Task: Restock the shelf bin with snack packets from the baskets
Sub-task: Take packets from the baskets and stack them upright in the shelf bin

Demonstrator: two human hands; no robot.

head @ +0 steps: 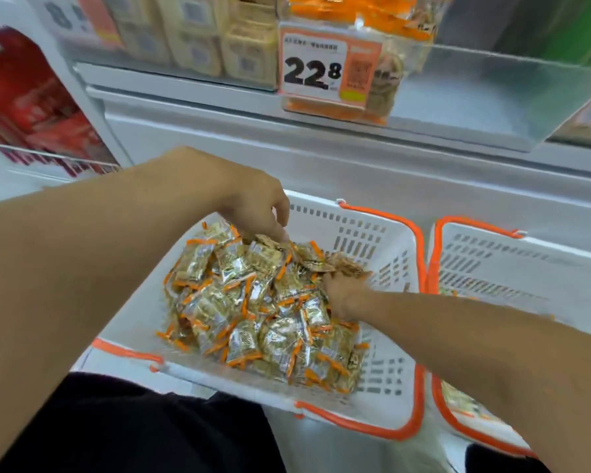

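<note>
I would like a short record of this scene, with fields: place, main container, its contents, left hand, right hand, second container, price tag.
place: shop aisle, in front of a shelf bin
main container: white basket with orange handles
contents: heap of snack packets, gold with orange edges
left hand: fingers curled down onto packets at the far side
right hand: dug into the heap, grip blurred
second container: second basket to the right, few packets visible
price tag: reads 22.8
</note>
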